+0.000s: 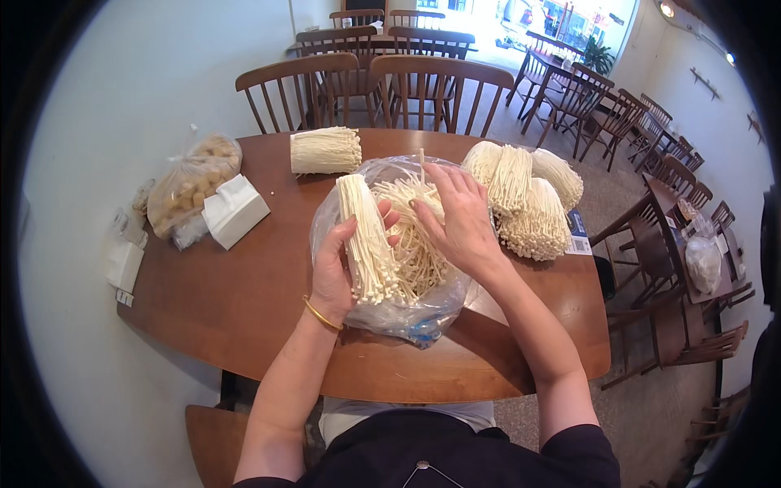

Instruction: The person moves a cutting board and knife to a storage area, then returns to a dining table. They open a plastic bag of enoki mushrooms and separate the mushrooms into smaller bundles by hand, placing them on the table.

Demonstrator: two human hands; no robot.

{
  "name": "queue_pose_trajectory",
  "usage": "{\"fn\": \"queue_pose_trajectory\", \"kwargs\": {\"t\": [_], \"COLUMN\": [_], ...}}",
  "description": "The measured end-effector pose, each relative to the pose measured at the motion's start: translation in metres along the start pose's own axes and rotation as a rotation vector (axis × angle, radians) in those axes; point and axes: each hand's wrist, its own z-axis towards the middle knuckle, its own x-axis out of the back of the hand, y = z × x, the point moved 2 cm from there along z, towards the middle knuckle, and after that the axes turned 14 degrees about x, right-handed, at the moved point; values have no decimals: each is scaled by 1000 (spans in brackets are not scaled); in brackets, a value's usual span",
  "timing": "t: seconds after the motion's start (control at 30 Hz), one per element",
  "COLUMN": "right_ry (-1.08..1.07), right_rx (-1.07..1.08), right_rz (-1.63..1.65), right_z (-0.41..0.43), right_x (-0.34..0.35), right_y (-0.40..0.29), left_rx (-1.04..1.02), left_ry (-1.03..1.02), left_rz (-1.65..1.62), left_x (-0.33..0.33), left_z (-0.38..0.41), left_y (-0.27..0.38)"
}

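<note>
My left hand (334,265) is wrapped around a bundle of enoki mushrooms (368,244), its caps pointing down toward me. The bundle is tilted over the left side of a clear plastic bag (390,320), which lies spread on the table with loose enoki stalks (421,262) heaped in it. Above the right of that heap, my right hand (460,213) has its thumb and fingers apart. A single enoki stalk (421,160) stands up beside its fingertips; whether it touches them is unclear.
Several enoki bundles (531,235) are piled at the table's right, and one bundle (326,150) lies at the far edge. A tied bag of tan chunks (198,183) and a tissue pack (237,210) sit at left. Wooden chairs (439,79) stand beyond the wooden table (244,305).
</note>
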Motion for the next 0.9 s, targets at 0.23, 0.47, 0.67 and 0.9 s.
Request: {"fn": "queue_pose_trajectory", "kwargs": {"t": [0.23, 0.47, 0.67, 0.9], "right_ry": [-61, -155, -150, -32], "right_rx": [-342, -543, -546, -473], "right_rz": [859, 1128, 1235, 1415], "right_z": [-3, -10, -8, 1], "right_x": [-12, -24, -12, 6], "right_y": [-28, -16, -6, 8], "left_rx": [26, 12, 31, 135], "left_ry": [-50, 18, 51, -15], "left_rz": [-24, -12, -20, -92], "left_x": [-3, -2, 13, 8], "left_z": [2, 4, 6, 6], "left_y": [-3, -9, -10, -10]}}
